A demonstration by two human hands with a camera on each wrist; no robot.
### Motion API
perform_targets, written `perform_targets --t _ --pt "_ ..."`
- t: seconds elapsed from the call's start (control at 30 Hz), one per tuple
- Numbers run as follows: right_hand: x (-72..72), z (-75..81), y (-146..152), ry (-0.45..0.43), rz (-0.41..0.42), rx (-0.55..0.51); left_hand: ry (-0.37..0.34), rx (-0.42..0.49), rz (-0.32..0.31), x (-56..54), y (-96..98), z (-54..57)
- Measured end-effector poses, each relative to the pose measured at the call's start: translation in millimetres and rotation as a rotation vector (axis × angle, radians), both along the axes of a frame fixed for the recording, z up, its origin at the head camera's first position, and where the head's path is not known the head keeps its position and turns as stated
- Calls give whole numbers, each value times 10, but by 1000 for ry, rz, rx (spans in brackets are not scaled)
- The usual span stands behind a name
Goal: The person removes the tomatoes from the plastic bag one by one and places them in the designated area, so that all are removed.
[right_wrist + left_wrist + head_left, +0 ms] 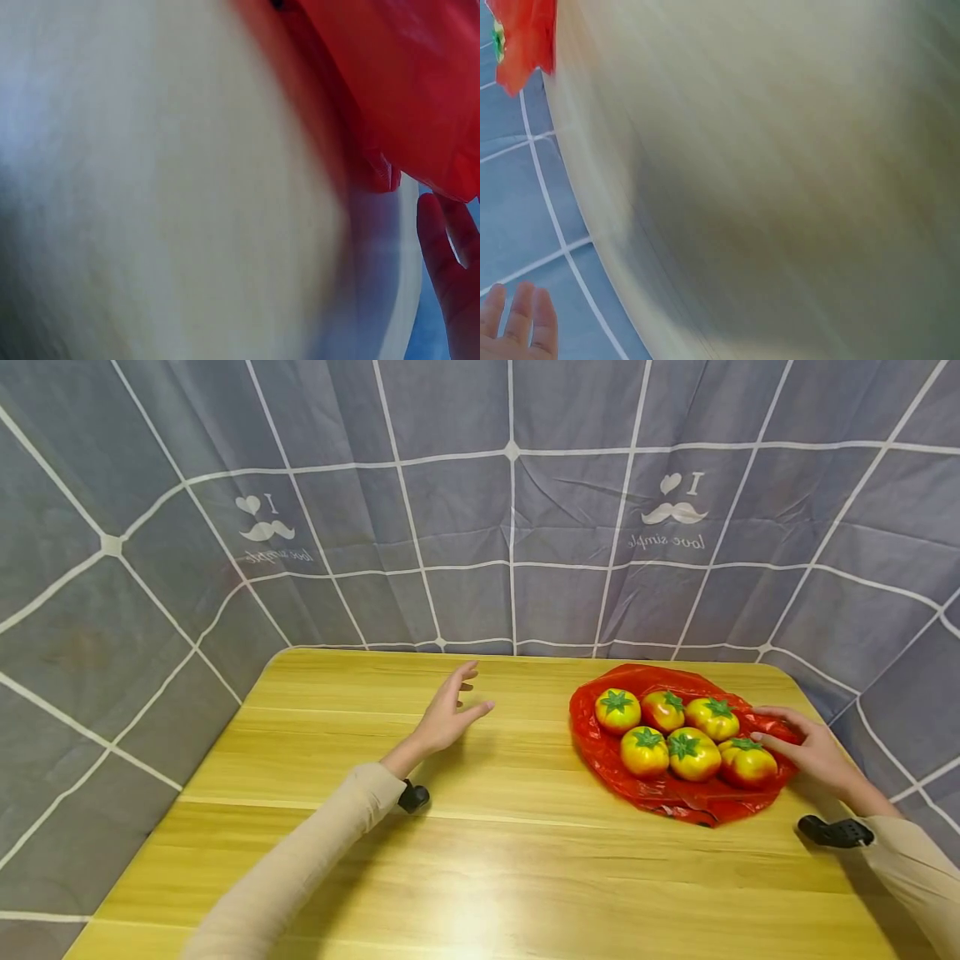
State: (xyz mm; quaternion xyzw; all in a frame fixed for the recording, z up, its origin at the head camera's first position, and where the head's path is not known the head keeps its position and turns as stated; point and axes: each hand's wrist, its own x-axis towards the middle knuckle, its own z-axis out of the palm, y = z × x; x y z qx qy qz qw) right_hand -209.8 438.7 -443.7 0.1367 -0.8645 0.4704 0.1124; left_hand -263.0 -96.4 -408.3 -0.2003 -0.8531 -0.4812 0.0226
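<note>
A red plastic bag (652,797) lies spread on the wooden table, its edge crumpled. Several yellow-and-red tomatoes (693,754) with green star-shaped tops sit on it in two rows. At the bag's right edge is my right hand (817,756), its thumb apart from the fingers, beside the rightmost tomato (748,764). In the right wrist view, the fingers (439,236) are extended close to the hanging red plastic (420,90); whether they touch it is unclear. My left hand (447,714) hovers over the table left of the bag, fingers loosely bent, holding nothing.
The yellow wooden table (465,860) has a rounded far edge. Grey cloth (465,518) with white grid lines hangs behind it and along both sides. Each wrist wears a black strap device, such as the left one (413,797).
</note>
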Motion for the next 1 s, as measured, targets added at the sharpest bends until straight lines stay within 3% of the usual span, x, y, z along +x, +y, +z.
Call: perform_targets --t 0.43,1.0 --pt "-43 -51 -11 -11 -15 37 -48 34 -67 -31 291 7" --pt "-57 -70 0 -54 -12 7 -39 44 -138 -123 635 24"
